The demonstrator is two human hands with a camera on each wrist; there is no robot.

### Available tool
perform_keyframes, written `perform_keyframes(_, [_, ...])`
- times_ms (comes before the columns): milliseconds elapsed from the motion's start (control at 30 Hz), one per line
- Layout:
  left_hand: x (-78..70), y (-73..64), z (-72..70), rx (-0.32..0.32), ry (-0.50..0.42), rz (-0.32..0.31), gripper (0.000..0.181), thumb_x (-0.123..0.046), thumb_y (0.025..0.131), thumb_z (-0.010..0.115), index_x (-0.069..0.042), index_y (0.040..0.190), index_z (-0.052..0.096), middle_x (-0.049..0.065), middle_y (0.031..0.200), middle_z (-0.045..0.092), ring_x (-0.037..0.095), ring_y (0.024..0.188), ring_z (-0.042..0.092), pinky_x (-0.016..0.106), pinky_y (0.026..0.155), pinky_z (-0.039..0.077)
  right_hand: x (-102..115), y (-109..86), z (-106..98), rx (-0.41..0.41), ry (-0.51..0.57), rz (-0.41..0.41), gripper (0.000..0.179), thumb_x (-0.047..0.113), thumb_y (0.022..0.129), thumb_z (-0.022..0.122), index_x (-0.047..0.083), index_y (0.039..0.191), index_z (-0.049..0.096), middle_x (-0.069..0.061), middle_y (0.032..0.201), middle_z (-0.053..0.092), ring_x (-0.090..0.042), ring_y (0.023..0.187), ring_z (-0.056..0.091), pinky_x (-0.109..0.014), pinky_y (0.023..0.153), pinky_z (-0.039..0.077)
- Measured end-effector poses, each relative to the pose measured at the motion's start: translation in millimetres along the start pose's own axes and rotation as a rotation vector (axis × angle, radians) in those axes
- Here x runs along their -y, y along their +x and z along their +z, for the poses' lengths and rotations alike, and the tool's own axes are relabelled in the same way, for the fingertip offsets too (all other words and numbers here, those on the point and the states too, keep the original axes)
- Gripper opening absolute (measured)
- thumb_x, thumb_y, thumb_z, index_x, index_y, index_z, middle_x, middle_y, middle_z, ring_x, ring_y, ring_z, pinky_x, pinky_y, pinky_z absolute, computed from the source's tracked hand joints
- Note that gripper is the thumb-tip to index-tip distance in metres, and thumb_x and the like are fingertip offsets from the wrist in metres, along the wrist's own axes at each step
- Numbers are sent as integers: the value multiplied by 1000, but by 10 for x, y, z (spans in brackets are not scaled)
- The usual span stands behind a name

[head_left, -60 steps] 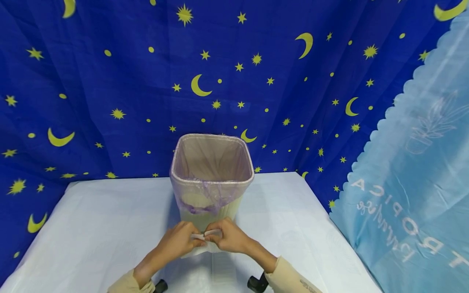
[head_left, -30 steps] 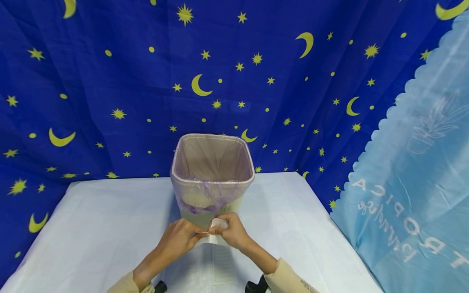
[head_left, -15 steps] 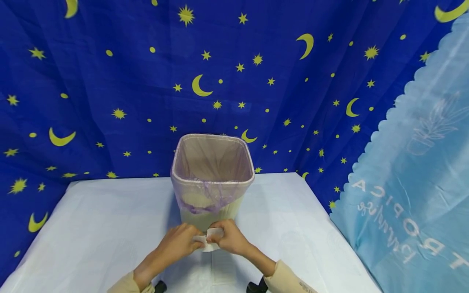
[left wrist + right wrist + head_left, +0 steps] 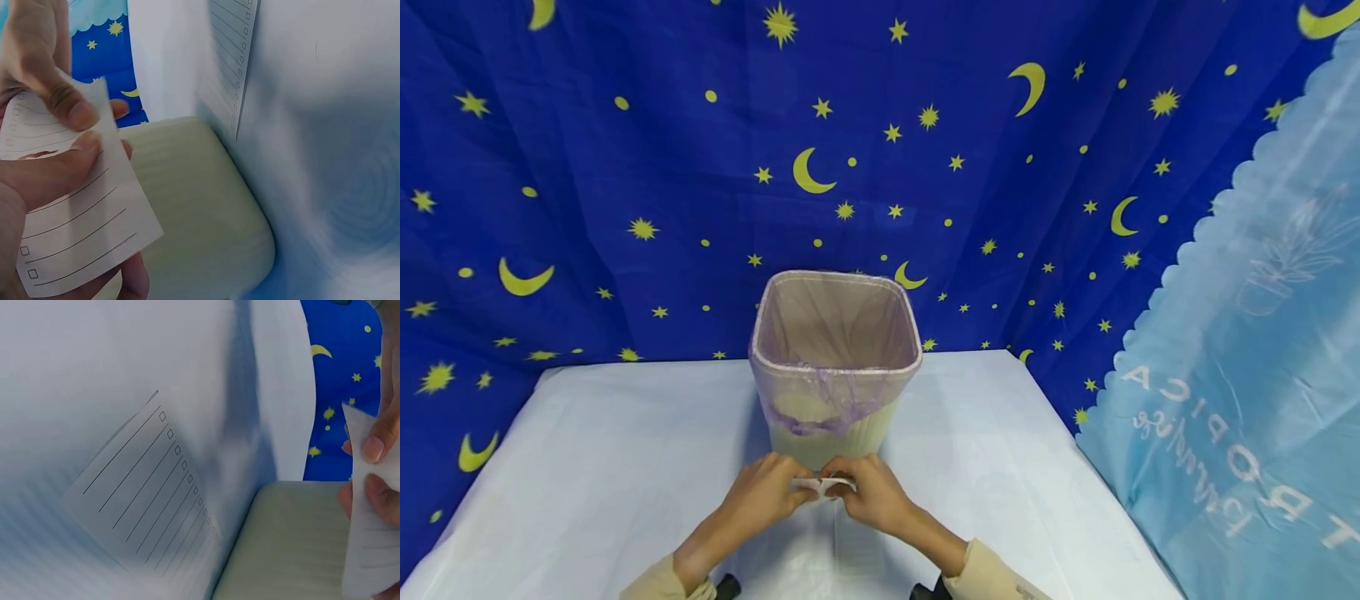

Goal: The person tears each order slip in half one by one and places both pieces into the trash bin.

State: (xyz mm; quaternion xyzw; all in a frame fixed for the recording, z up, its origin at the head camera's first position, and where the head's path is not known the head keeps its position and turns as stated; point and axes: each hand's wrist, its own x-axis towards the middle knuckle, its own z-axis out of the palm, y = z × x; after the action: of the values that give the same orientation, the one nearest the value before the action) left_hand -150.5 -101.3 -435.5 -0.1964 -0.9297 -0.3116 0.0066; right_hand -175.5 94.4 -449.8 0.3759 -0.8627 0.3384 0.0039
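Note:
A white sheet of checklist paper (image 4: pixel 87 206), printed with lines and small boxes, is held up in front of the bin. My left hand (image 4: pixel 767 490) pinches it between thumb and fingers. Close beside, my right hand (image 4: pixel 868 493) pinches the same paper, with the two thumb tips nearly meeting in the left wrist view. From the head the paper looks almost edge-on, and the hands cover much of it. Whether it is torn between the thumbs I cannot tell. A second checklist sheet (image 4: pixel 147 494) lies flat on the table below the hands.
Just beyond the hands stands a cream trash bin (image 4: pixel 805 454), lined with a thin purple bag (image 4: pixel 842 400) folded over its rim. White cloth covers the table (image 4: pixel 640 450). A blue star-and-moon curtain (image 4: pixel 685 167) hangs behind, and a light blue cloth (image 4: pixel 1262 333) hangs at the right.
The right hand rose slightly with its part of the paper, then came back down level with the left. The paper has tipped from showing its face to nearly edge-on. The bin stays put.

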Motion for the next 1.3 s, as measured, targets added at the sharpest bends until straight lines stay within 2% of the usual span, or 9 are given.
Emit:
perform_keyframes(100, [0,8,17,-21,16,9,12,-20,77,81,-17,89,80,2,90,76,2,53,52,22,47,41,27,-2,-3,-62,-121,-15,15,0,82,74,11,93,76,3,87,76,6,69,61,-6,67,46])
perform_keyframes(200, [4,8,30,-62,55,33,7,-21,76,81,-21,84,80,-2,87,76,4,58,59,22,48,43,32,-7,0,-92,-112,-14,16,-1,81,74,12,91,77,4,83,75,10,62,54,-6,64,44])
perform_keyframes(367, [5,1,36,-130,72,98,9,-18,78,80,-22,85,81,-2,82,76,-2,46,39,19,44,38,140,14,-38,-129,202,102,16,-16,78,66,-4,84,74,-15,78,73,-16,68,71,-14,62,52])
perform_keyframes(467, [2,-3,39,-166,59,153,13,-14,78,80,-22,88,81,-1,82,76,-4,44,26,17,44,36,128,42,-19,-158,436,223,8,-19,77,66,-14,81,69,-26,76,69,-25,62,68,-19,59,54])
perform_keyframes(667, [10,-19,38,-261,89,253,23,-8,74,81,-27,87,80,-5,82,76,1,59,61,22,53,49,-53,52,71,-198,709,412,5,-14,76,68,-14,82,68,-10,74,68,-10,63,60,-29,63,56])
perform_keyframes(800, [2,-23,25,-315,102,306,25,-8,70,83,-28,84,80,-6,77,74,9,67,67,26,54,50,-53,52,68,-226,753,454,5,-11,76,70,-11,80,69,-2,71,68,-12,62,60,-30,63,54])
perform_keyframes(933, [-19,-11,-14,-341,95,347,23,-8,69,84,-27,82,80,-8,74,71,8,65,64,27,53,49,-48,48,65,-246,737,474,4,-11,75,71,-10,79,70,-4,71,69,-10,61,60,-25,62,51])
perform_keyframes(1133, [-25,-2,-48,-316,63,366,15,-12,72,84,-22,82,79,-11,74,71,4,66,60,25,55,48,-85,31,76,-214,615,468,9,-10,76,69,-12,85,70,-20,79,69,-7,65,54,-21,62,44])
perform_keyframes(1300, [20,7,-46,-270,6,445,14,-7,73,81,-16,84,79,-10,77,72,2,67,58,21,59,47,-90,4,45,-133,572,380,11,-7,81,67,-12,91,69,-31,83,67,-3,64,52,-20,60,42])
